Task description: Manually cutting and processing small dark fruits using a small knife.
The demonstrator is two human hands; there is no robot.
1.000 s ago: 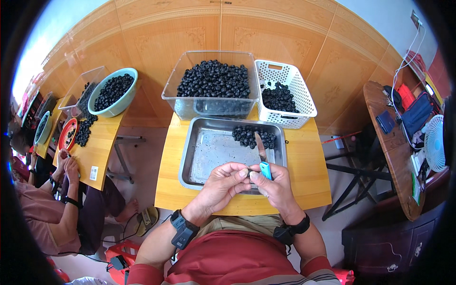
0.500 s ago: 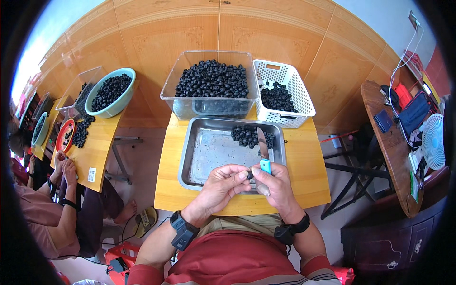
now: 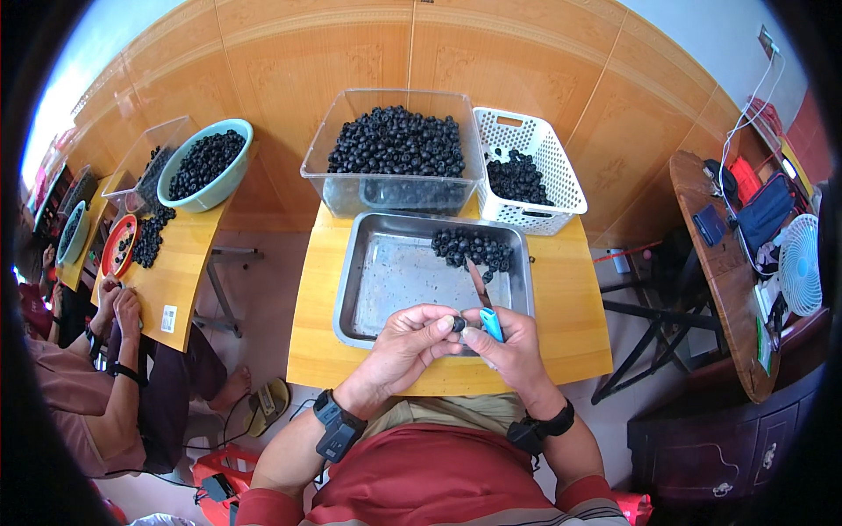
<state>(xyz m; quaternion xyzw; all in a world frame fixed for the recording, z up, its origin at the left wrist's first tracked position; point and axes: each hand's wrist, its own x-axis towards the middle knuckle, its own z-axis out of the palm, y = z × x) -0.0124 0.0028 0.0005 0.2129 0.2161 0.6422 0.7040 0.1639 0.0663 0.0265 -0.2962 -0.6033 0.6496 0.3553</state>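
Note:
Between thumb and fingers, my left hand [image 3: 405, 344] pinches a small dark round fruit [image 3: 459, 323] over the near edge of a metal tray [image 3: 381, 272]. My right hand [image 3: 517, 352] is closed on the blue handle of a small knife [image 3: 491, 325]. Its blade points away from me, the tip close to a pile of dark round fruits [image 3: 469, 249] in the tray's far right part. The right thumb is against or very near the held fruit; exact contact is hard to make out. Both hands are almost touching each other.
Behind the tray stand a clear plastic bin [image 3: 395, 195] heaped with dark fruits and a white perforated basket [image 3: 561, 197] holding fewer. At left, another person's hands [image 3: 118, 307] work by a red plate [image 3: 108, 259] and a green bowl [image 3: 209, 200]. A brown table [image 3: 702, 263] stands right.
The knife has tilted leftward at its tip and swung away from the fruit, its handle now lower in my right hand. My left hand still holds the fruit in nearly the same place.

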